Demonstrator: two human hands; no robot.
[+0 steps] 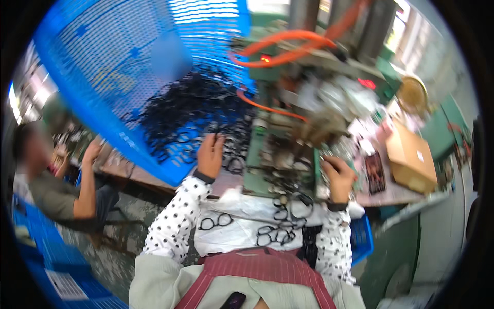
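Note:
My left hand (210, 158) reaches to the near edge of a heap of black eyeglass frames (188, 105) in a tilted blue basket. Its fingertips are closed on a dark piece that looks like one of these frames. At the right side of a green bench machine (288, 165), my right hand (338, 180) has thumb and fingers curled together; whatever they hold is too small or blurred to name. Several eyeglass frames (216, 221) lie on a white cloth (226, 239) over my lap, and others hang at the machine's front edge.
The blue basket (116, 129) rises high on the left. An orange hose (288, 36) loops over the machine. To the right are clear plastic bags (337, 95), a cardboard box (411, 157) and a dark tray (374, 172). Another person (62, 185) sits at the far left.

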